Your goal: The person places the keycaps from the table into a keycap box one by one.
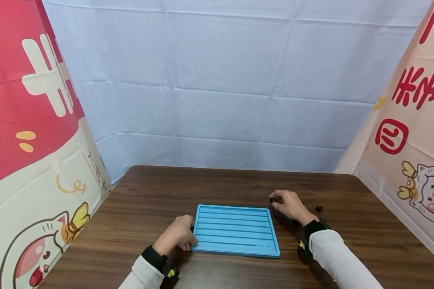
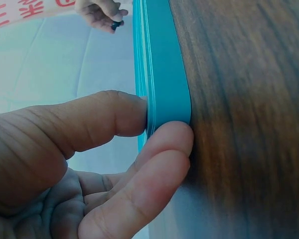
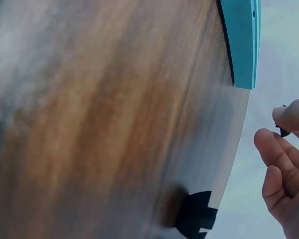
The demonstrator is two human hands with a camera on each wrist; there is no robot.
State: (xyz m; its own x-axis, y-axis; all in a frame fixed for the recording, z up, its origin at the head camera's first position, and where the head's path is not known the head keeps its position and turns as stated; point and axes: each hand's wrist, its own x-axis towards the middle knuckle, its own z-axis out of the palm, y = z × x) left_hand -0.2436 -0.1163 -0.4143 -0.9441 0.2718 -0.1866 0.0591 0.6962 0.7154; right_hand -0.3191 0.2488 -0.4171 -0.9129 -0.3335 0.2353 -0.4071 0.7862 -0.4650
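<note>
A light blue tray with long raised lines across it lies flat on the wooden table. At its near left corner my left hand pinches the rim; in the left wrist view the thumb lies on the rim and the fingertips sit against the outer wall. Beyond the tray's far right corner, my right hand holds a small black piece between thumb and fingers. In the right wrist view this piece shows as a dark, angular bit, mostly covered by the thumb.
To the right of my right hand lies a loose black piece. Close to the right wrist view, a black piece with a notched edge rests on the table. A pale cloth hangs behind the table, with printed cloths at both sides.
</note>
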